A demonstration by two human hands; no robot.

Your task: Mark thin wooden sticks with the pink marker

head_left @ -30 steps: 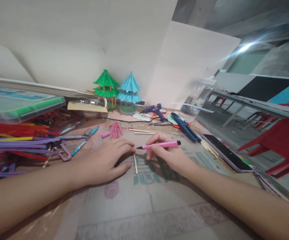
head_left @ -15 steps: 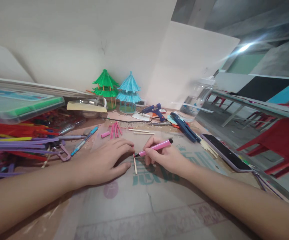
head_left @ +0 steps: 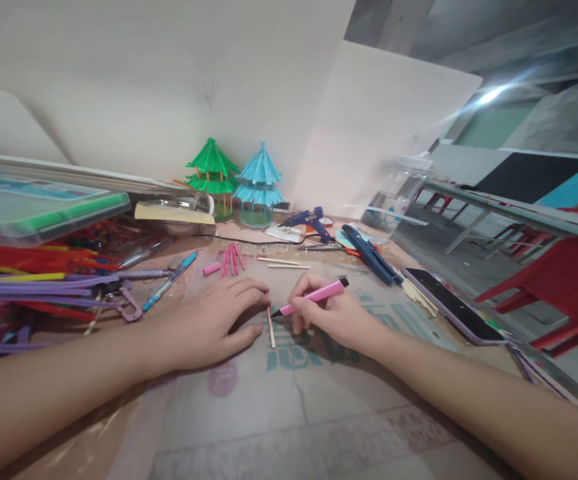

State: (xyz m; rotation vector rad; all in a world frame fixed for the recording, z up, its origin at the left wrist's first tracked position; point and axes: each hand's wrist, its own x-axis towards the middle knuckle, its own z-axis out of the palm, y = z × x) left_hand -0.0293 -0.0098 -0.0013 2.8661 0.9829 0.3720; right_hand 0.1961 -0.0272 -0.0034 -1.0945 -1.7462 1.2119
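One slim stick (head_left: 271, 335), head view: reddish toward 12 o'clock, pale bare wood toward 6, lying between the hands. Left hand (head_left: 223, 312) palm-down, loosely spread, fingertips at its 12 o'clock end. Right hand (head_left: 336, 317), 3 o'clock, grasps pink marker (head_left: 319, 293), dark tip at stick.

The 2 forearms (head_left: 73, 373) were bare and smooth, tapering to narrow wrists (head_left: 153, 343); the left hand (head_left: 216, 319) and right hand (head_left: 331, 308) were bare, with slender fingers (head_left: 249, 288).
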